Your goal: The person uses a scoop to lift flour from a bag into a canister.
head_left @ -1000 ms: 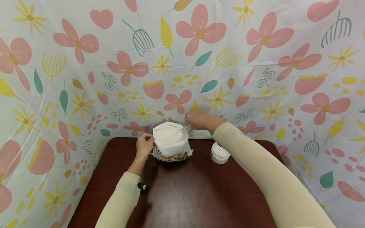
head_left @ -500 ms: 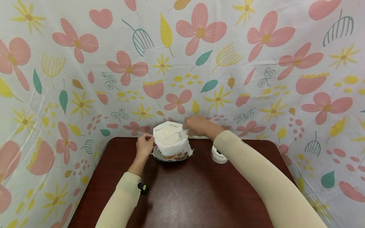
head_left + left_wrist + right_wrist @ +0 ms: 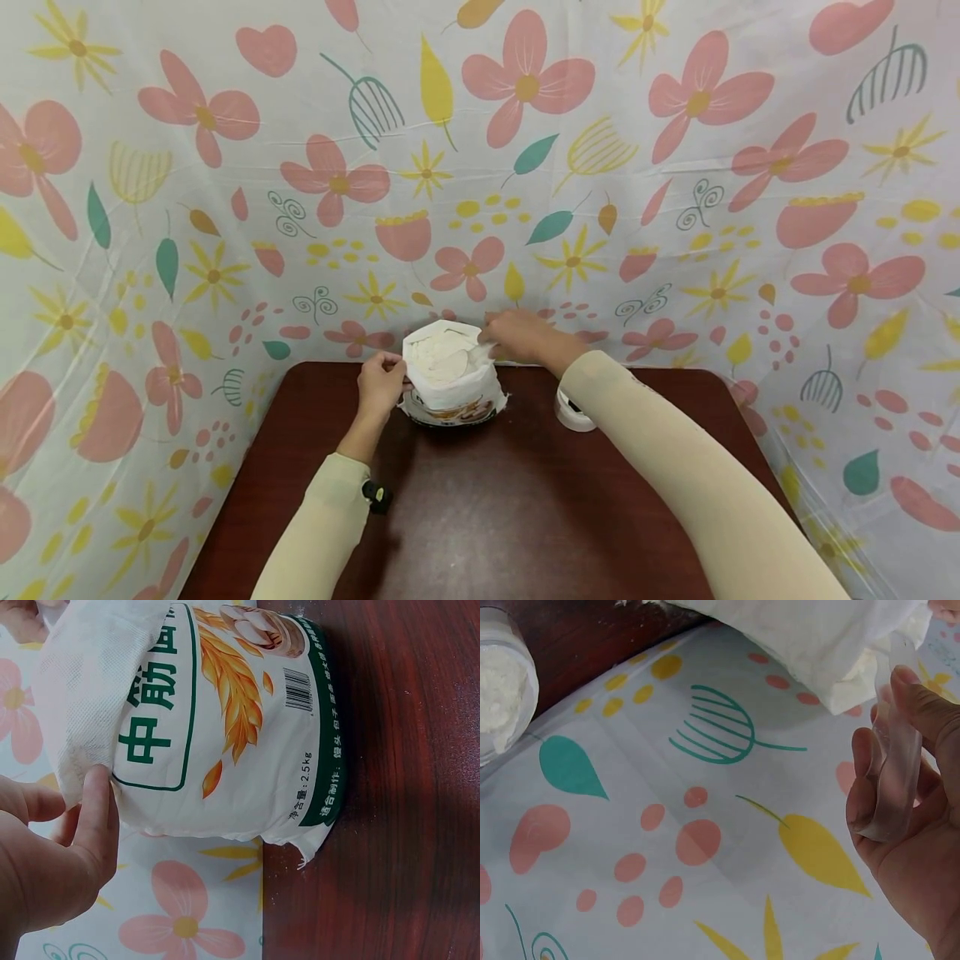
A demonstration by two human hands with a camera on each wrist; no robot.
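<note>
A white bag of flour (image 3: 453,397) stands upright near the table's back edge, its top folded open and flour (image 3: 429,348) showing inside. Wheat ears and a 2.5 kg mark are printed on the bag's side (image 3: 225,780) in the left wrist view. My left hand (image 3: 381,383) pinches the folded rim at the left between thumb and fingers. On the other side, my right hand (image 3: 521,336) grips the handle of a translucent plastic scoop (image 3: 900,765). The scoop's bowl lies at the flour's surface inside the bag opening.
A round clear jar (image 3: 573,418) with white powder in it stands on the dark red table (image 3: 480,517) to the right of the bag, partly covered by my right forearm. Close behind the table hangs a flower-patterned cloth (image 3: 465,167).
The scoop has shifted left and down into the flour, and my right hand has lowered slightly. My right forearm now covers more of the jar. My left hand stays on the rim.
</note>
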